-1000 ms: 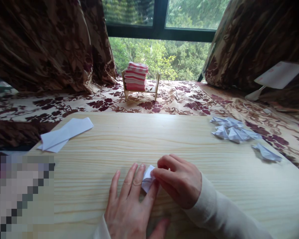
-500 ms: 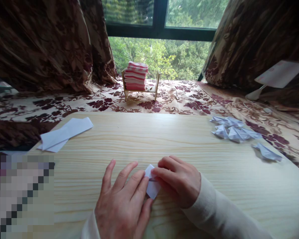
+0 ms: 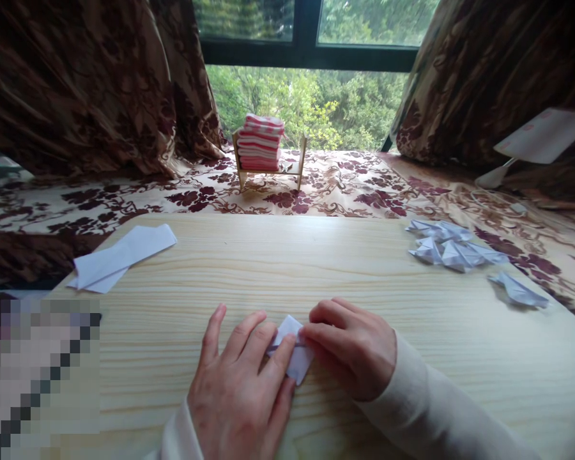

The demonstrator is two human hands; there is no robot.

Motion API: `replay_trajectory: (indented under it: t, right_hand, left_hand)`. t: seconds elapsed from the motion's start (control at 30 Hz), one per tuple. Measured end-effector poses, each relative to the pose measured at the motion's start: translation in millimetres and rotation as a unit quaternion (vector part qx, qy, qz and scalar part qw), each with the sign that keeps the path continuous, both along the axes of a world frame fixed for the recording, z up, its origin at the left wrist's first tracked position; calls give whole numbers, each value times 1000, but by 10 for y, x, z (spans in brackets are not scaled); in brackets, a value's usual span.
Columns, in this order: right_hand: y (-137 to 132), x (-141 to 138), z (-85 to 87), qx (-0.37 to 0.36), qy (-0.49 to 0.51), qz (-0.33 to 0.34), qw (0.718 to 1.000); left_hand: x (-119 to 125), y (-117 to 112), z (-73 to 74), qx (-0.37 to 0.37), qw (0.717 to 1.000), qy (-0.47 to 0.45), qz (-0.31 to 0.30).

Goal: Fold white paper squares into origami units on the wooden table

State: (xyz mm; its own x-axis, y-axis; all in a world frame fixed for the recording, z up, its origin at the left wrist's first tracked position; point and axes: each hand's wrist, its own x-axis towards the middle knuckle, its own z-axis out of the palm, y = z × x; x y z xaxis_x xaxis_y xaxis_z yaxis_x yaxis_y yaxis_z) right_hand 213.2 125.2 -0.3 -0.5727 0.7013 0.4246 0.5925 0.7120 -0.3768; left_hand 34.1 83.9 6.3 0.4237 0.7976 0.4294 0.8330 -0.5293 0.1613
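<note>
A small piece of folded white paper (image 3: 297,367) lies on the light wooden table between my hands, with a crease or slit across its middle and a pointed top. My left hand (image 3: 242,383) holds it down: the index fingertip presses on its face and the thumb is at its lower edge, while the other fingers are spread. At the paper's right corner, my right hand (image 3: 352,348) pinches with thumb and index finger, the rest of its fingers curled. My fingers cover the paper's left and right corners.
Several folded white paper shapes (image 3: 453,249) lie at the table's right, with a single one (image 3: 520,291) nearer me. White paper strips (image 3: 124,259) overlap at the left edge. Beyond the table (image 3: 249,246), a small wooden rack (image 3: 301,167) holds stacked pink-and-white cloths (image 3: 260,144).
My left index finger has moved right, onto the paper's middle, and more of the paper's left side shows. My right hand has shifted slightly right, still at the paper's edge.
</note>
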Motion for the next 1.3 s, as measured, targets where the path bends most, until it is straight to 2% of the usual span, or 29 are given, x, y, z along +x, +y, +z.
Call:
replay_trajectory:
  t: [0.23, 0.43, 0.57, 0.67, 0.77, 0.93, 1.13, 1.3]
  right_hand:
    - [10, 88, 60, -31, 29, -26, 999]
    - [-39, 49, 94, -36, -5, -12, 999]
    - [-56, 26, 53, -27, -27, -12, 999]
    - [-56, 14, 35, -27, -28, -11, 999]
    - [-52, 3, 38, -30, -23, -8, 999]
    - [-51, -20, 32, -34, -19, -8, 999]
    - [-44, -75, -12, -55, -23, -59, 996]
    - [1, -139, 24, -107, -65, -118, 985]
  left_hand:
    - [9, 5, 4, -3, 1000, 11, -1]
    - [33, 1, -11, -3, 1000, 2, 3]
    - [-7, 5, -15, 1, 999, -34, 0]
    - [-79, 36, 7, 3, 997, -72, 21]
    - [-125, 84, 37, -24, 994, -93, 52]
    - [-59, 143, 62, -80, 987, -120, 65]
    - [43, 153, 60, -92, 986, -79, 114]
    - [39, 159, 13, -57, 991, -68, 102]
